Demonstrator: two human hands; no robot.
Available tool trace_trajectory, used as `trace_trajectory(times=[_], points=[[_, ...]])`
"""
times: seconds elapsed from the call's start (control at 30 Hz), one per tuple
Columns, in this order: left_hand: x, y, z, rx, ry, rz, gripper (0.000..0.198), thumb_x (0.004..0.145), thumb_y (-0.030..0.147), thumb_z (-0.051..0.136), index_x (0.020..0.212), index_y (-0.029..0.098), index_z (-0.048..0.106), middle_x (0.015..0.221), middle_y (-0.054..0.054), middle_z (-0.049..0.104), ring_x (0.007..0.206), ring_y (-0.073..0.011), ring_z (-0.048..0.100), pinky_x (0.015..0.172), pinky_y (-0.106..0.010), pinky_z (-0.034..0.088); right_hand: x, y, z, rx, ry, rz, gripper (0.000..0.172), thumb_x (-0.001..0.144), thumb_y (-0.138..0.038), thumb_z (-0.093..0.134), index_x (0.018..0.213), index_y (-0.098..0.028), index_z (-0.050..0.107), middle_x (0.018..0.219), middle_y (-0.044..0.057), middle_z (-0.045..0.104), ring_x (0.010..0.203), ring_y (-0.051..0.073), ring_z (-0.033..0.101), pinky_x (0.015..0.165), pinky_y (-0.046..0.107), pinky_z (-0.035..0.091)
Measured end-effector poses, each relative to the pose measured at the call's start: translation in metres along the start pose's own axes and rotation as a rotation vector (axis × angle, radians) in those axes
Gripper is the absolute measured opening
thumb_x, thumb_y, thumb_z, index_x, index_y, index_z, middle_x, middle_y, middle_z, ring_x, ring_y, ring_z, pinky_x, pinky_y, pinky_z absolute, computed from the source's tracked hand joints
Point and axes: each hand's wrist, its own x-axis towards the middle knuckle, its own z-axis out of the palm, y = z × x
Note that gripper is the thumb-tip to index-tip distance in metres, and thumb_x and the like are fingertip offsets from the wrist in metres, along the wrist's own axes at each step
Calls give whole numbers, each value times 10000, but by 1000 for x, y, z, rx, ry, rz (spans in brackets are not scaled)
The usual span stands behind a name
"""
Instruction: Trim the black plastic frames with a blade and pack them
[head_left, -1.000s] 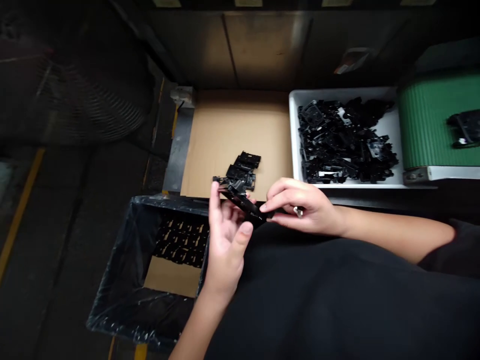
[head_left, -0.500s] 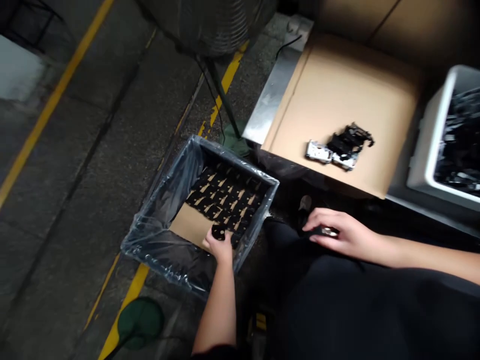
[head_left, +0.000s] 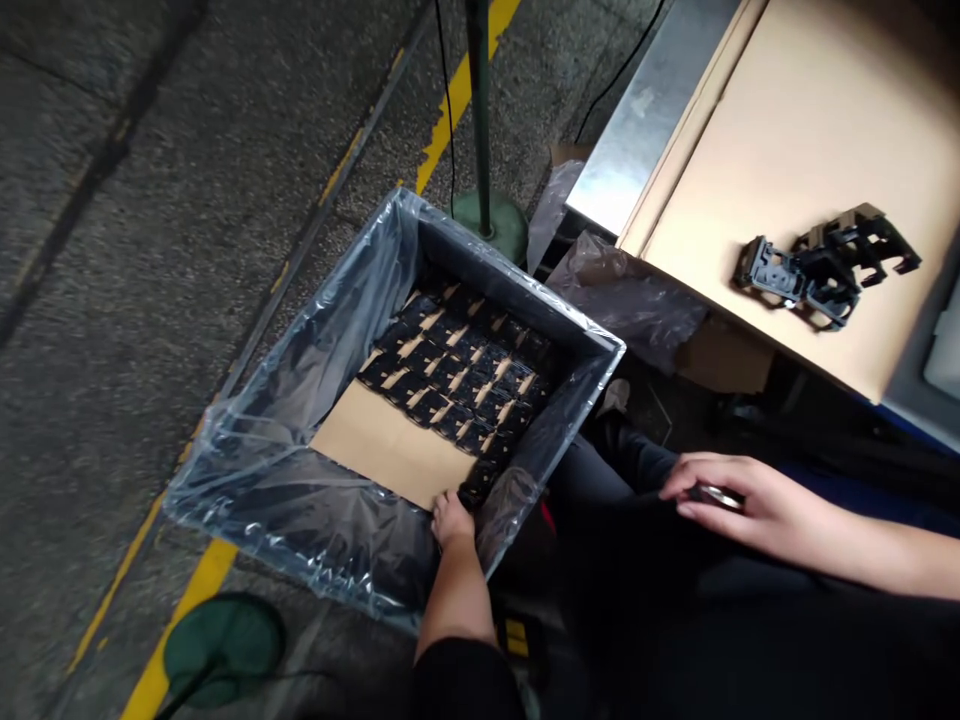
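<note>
Down in a plastic-lined box (head_left: 517,275), my left hand (head_left: 452,518) has its fingers curled at a black plastic part (head_left: 474,488) by the near wall. The fingertips are partly hidden, but they seem to hold it. Rows of similar black parts (head_left: 457,365) lie on a cardboard sheet (head_left: 397,440), whose near left portion is bare. Over my lap, my right hand (head_left: 739,500) is closed around a small dark object with a shiny metal surface (head_left: 720,496); its kind is not clear.
Several black plastic frames (head_left: 825,265) lie together on a cardboard-covered table (head_left: 795,130) at upper right. A metal ledge (head_left: 645,110) runs along its left side. Green stand bases (head_left: 225,648) stand on the floor around the box, and a pole rises behind it.
My left hand has lowered the black part toward the box's near corner. The view has shifted closer to the box; my right hand still holds the small object.
</note>
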Motion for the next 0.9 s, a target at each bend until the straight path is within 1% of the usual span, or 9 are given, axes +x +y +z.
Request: trace_trajectory(times=[0.1,0.2,0.3,0.37,0.43,0.53,0.67,0.77,0.9], points=[[3,1,0,-64,18,-33,390,926,365,643,1264,177,597,1312,-106,610,1151,-257,621,956,-489,548,3,4,1,23,-3,-1,199,982,-334,602,1072,-202,720,1012,88,721,911,210,697,818,306,541],[-1,9,-19,-162,86,-56,381,921,367,650,1249,178,605,1287,-101,622,1129,-251,630,937,-474,556,2,8,-3,48,13,-39,192,980,-320,607,1072,-196,721,1002,78,719,897,192,692,810,286,534],[-9,38,-63,-293,278,-23,399,919,361,650,1270,181,588,1318,-107,597,1160,-265,608,962,-498,538,-6,11,-13,80,76,-90,173,974,-299,615,1050,-187,723,979,69,714,880,179,684,809,280,528],[-18,78,-103,-398,433,96,402,925,340,635,1286,177,566,1336,-113,574,1197,-280,580,992,-526,513,-16,12,-25,108,137,-120,160,967,-284,623,1034,-180,724,956,63,709,865,174,678,799,279,525],[-35,137,-146,-493,548,306,363,941,301,586,1276,164,554,1310,-125,568,1209,-281,567,992,-510,512,-30,14,-40,140,206,-156,148,957,-270,632,1018,-173,726,939,60,704,850,169,674,784,276,523],[-76,257,-203,-546,590,713,283,968,276,463,1197,166,587,1217,-139,595,1146,-243,605,953,-413,538,-56,23,-65,199,326,-221,130,938,-249,650,1000,-167,730,930,57,700,833,162,669,766,269,522],[-146,429,-249,-396,529,1121,298,938,374,549,1194,242,626,1270,-89,627,1241,-218,565,1088,-375,445,-91,43,-97,275,475,-283,117,915,-217,663,986,-164,739,918,54,706,804,154,665,748,264,520],[-185,529,-265,-255,509,1212,563,865,507,642,1347,234,544,1419,-130,552,1365,-281,470,1154,-435,363,-115,61,-121,326,554,-312,112,904,-193,660,972,-162,744,907,50,710,793,151,659,744,262,516],[-206,607,-270,-88,494,1152,940,696,622,767,1460,189,429,1485,-208,504,1431,-407,368,1169,-601,260,-144,87,-154,373,630,-309,113,902,-196,657,960,-166,749,899,47,714,783,154,654,740,270,512]])
